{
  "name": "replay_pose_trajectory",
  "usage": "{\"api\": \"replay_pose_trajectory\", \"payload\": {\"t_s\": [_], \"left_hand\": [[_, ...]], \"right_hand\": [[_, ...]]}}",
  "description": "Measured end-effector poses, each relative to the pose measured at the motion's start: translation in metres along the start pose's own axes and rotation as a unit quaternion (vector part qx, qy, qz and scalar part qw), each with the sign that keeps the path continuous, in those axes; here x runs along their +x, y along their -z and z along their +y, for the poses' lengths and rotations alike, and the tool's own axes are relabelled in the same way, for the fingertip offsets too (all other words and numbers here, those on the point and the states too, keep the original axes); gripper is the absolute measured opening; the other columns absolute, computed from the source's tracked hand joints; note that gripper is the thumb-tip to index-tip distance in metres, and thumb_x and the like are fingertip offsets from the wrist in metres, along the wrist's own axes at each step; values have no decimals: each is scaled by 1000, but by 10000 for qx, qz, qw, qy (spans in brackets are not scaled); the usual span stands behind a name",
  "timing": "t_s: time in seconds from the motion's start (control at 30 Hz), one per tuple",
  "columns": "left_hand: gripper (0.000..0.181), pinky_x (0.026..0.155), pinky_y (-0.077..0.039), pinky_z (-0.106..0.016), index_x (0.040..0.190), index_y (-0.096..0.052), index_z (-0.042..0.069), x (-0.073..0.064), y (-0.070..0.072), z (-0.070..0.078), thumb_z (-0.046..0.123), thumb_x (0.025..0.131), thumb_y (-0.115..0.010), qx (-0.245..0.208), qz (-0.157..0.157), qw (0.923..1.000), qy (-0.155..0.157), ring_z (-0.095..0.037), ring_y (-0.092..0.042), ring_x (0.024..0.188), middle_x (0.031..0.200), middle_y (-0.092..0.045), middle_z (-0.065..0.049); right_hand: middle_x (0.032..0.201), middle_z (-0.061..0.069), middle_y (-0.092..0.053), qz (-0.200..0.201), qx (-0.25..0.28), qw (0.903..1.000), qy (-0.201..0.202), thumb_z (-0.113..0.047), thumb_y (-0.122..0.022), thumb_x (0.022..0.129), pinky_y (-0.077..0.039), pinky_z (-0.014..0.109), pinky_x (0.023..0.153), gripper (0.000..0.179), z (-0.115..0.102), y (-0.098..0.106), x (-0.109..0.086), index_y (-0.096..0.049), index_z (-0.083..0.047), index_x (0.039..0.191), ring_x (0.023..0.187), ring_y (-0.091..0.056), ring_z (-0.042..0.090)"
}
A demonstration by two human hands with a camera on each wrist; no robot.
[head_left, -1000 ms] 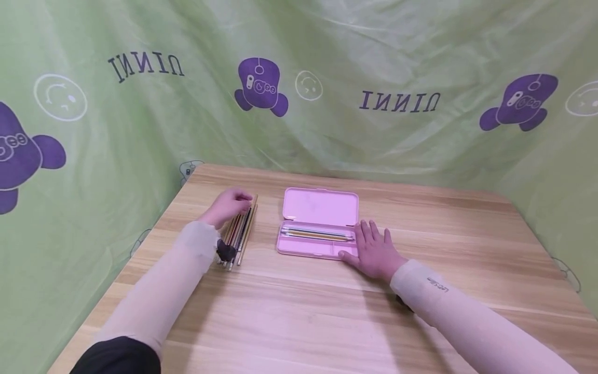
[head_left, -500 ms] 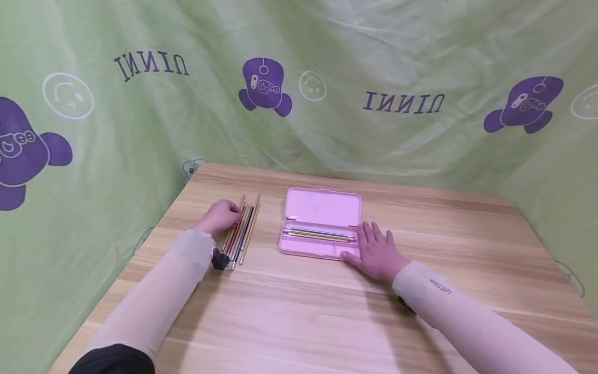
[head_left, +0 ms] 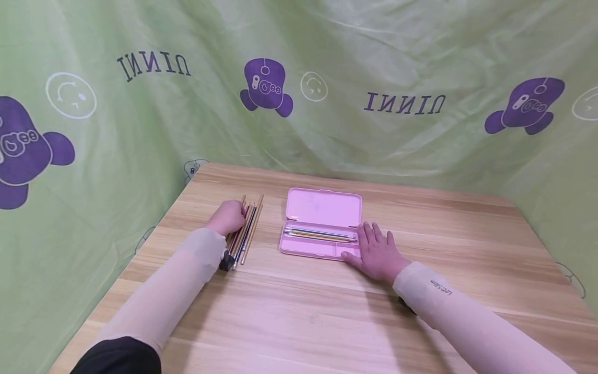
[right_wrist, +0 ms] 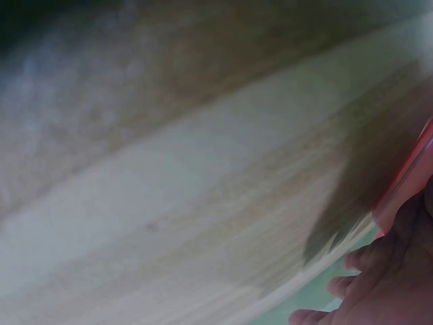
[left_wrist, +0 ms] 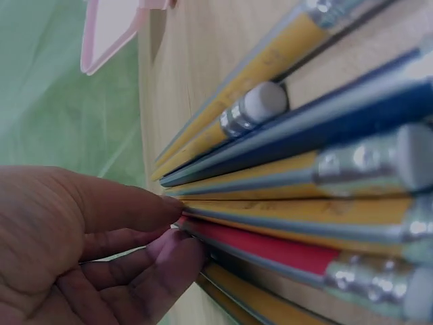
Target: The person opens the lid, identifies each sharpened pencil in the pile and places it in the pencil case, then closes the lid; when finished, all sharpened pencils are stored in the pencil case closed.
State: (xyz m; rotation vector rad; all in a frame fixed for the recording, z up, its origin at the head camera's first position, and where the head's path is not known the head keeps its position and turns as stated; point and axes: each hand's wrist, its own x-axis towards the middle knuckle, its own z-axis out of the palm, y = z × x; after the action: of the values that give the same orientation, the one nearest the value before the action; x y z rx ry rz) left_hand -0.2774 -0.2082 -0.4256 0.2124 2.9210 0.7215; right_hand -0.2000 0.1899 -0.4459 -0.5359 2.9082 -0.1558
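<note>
Several pencils (head_left: 250, 231) lie side by side on the left of the table, yellow ones with one red and one dark blue, their white erasers toward me. My left hand (head_left: 229, 216) is over the left side of this bunch. In the left wrist view, thumb and forefinger pinch the far end of the red pencil (left_wrist: 264, 247), close against a yellow pencil (left_wrist: 304, 215). An open pink pencil case (head_left: 323, 206) stands to the right with a few pencils (head_left: 320, 235) in its back compartment. My right hand (head_left: 377, 254) rests with spread fingers on the case's right end.
The wooden table (head_left: 299, 317) has its left edge close beyond my left arm. A green curtain (head_left: 336, 140) with purple figures hangs behind and at both sides. The case's lid leans back, raised, toward the curtain.
My left hand first drew back leftward from the pencils' far ends, then came down among them, and its fingers closed on the red one. The right hand and the case stayed put.
</note>
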Motion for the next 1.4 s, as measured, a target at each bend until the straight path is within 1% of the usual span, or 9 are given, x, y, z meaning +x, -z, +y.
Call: {"api": "replay_pose_trajectory", "payload": {"t_s": [0.2,0.3,0.37,0.53,0.73,0.83,1.03,1.2,1.4], "left_hand": [[43,47,-40,-26,60,-41,14,2,2,7,3,100,-50,246,-103,9996,-107,-15,-45,51,58,-44,0],[43,45,-37,-25,57,-40,15,3,2,8,0,95,-53,218,-199,9996,-53,-13,-42,48,54,-40,2],[40,46,-37,-25,55,-40,16,4,2,8,-3,87,-55,323,-231,9992,-86,-13,-41,48,52,-39,3],[37,55,-44,-31,53,-40,16,3,1,9,-2,80,-58,553,-148,9982,-148,-20,-48,54,53,-43,0],[26,65,-53,-40,62,-50,8,0,2,15,-1,86,-58,706,-149,9974,35,-27,-57,64,70,-59,-13],[19,69,-55,-42,70,-56,3,1,0,17,0,89,-56,782,-161,9968,47,-29,-59,68,78,-62,-18],[13,62,-53,-37,77,-58,0,2,-4,16,-2,89,-53,604,-158,9980,132,-28,-59,67,78,-61,-17],[14,56,-49,-34,75,-56,1,1,-4,18,-4,87,-53,536,-116,9984,169,-26,-58,64,74,-60,-16],[23,51,-48,-32,74,-57,2,-1,-10,20,-2,95,-48,590,-70,9980,204,-23,-57,59,73,-59,-14]], "right_hand": [[164,34,-14,16,25,10000,9,-60,-42,105,-7,74,117,94,-1,2,-1,-14,13,158,152,-8,52],[164,34,-14,28,17,10000,13,-60,-42,105,-7,74,117,94,-1,2,-2,-14,13,158,151,-8,52],[164,34,-14,23,20,10000,17,-60,-42,105,-7,74,117,95,-1,2,-2,-14,13,158,152,-8,52],[164,34,-16,40,13,10000,27,-61,-42,105,-8,74,117,95,-2,1,-2,-15,13,158,151,-9,52],[164,34,-16,69,21,10000,35,-60,-42,105,-9,74,117,95,-4,2,-3,-15,13,158,151,-10,53],[164,34,-16,68,33,10000,26,-62,-42,105,-9,74,117,96,-4,2,-3,-15,13,158,151,-10,53],[164,34,-15,66,16,10000,56,-66,-38,104,-9,74,117,98,-2,0,-1,-15,13,158,151,-9,53],[164,34,-16,108,-40,9999,70,-64,-40,104,-10,74,117,97,-1,2,-1,-15,13,158,151,-10,53],[164,35,-16,65,-85,9999,54,-62,-40,105,-11,75,116,95,-1,0,-1,-16,14,158,151,-11,54]]}}
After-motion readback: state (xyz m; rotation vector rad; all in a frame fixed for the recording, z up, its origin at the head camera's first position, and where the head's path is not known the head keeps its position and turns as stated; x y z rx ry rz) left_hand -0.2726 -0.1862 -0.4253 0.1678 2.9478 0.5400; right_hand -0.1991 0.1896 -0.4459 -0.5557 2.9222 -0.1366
